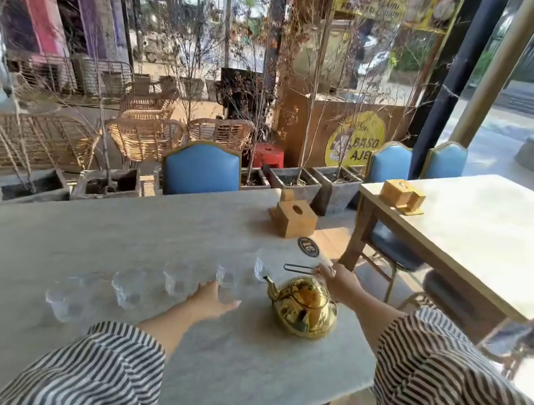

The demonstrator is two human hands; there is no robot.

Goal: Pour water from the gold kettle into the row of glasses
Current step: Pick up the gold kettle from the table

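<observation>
The gold kettle (302, 306) stands on the grey table (114, 242), its spout pointing left toward the glasses. My right hand (340, 281) is closed on the kettle's thin wire handle (300, 269), which is raised above the lid. A row of several clear glasses runs diagonally from near left (62, 301) to far right (261, 267). My left hand (214, 300) rests by one glass (227, 285) in the row, fingers curved around its near side.
A wooden tissue box (294, 218) and a round dark coaster (308, 246) sit beyond the kettle near the table's right edge. A blue chair (202, 168) faces me across the table. Another table (497, 230) stands to the right.
</observation>
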